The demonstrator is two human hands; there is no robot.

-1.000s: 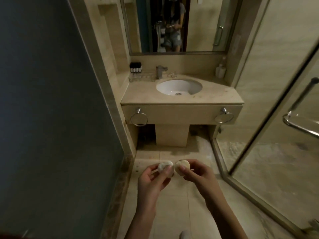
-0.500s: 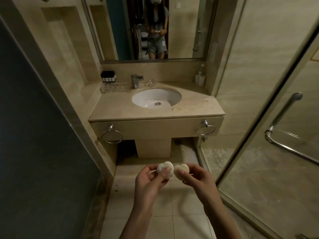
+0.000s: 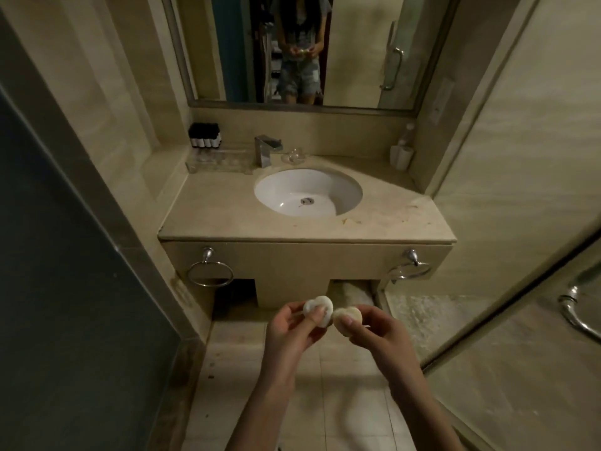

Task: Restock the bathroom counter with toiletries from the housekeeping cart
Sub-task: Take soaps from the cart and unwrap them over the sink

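Here, left soap (image 3: 322, 302), right soap (image 3: 353, 313), fingers (image 3: 316, 318) pinching

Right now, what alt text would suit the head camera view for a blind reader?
A person's left hand pinches one white disc and the right hand a second white disc, held side by side before a beige counter with a white sink, faucet and dark bottles under a mirror.

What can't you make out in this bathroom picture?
Head view:
- Left round white item and right round white item: left hand and right hand partly cover them, so their kind is unclear.
- Black bottles: labels too small.
- Clear tray: contents lost in dimness.
- Housekeeping cart: outside the frame.
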